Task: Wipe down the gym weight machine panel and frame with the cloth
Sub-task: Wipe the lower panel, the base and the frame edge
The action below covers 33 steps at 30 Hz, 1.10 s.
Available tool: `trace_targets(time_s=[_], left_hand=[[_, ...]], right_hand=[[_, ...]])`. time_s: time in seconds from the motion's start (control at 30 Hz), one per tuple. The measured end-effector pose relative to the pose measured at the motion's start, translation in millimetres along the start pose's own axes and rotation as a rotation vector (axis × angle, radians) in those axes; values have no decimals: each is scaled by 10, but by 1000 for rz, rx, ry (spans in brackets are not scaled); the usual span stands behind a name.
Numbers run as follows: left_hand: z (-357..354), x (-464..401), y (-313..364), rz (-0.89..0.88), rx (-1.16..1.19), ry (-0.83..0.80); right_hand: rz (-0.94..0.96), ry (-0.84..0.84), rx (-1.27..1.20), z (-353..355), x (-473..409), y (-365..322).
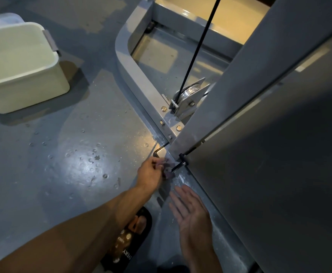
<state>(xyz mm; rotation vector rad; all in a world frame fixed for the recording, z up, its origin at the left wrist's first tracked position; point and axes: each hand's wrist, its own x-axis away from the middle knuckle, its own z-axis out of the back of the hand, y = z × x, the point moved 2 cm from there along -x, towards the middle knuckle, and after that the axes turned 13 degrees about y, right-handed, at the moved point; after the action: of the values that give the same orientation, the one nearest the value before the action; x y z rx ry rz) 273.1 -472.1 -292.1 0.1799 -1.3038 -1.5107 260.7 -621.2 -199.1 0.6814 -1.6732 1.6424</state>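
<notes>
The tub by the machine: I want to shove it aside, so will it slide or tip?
The tub probably slides: it sits low and wide on a smooth wet floor. It looks like thin plastic, so likely light. Its contents can't be seen.

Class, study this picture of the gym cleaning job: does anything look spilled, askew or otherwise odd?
Yes. Water droplets are scattered over the grey floor left of the frame, as if splashed. White streaky residue lies on the base by the cloth held in the left hand. Nothing looks damaged.
</notes>
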Motion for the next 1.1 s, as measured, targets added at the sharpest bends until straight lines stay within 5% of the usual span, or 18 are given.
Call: trace_targets(time_s=[0.2, 0.67, 0.87, 1.1], left_hand=[[-35, -87, 294, 235, 415, 181], [-294, -198, 294, 324, 326, 132], [-112, -154, 430, 145, 336, 112], [-193, -367, 373, 310, 264, 88]], right_hand=[[-72, 12, 7, 8, -19, 9], [-124, -13, 83, -78, -86, 5], [-94, -24, 108, -82, -45, 14], [-85, -4, 109, -70, -22, -2]])
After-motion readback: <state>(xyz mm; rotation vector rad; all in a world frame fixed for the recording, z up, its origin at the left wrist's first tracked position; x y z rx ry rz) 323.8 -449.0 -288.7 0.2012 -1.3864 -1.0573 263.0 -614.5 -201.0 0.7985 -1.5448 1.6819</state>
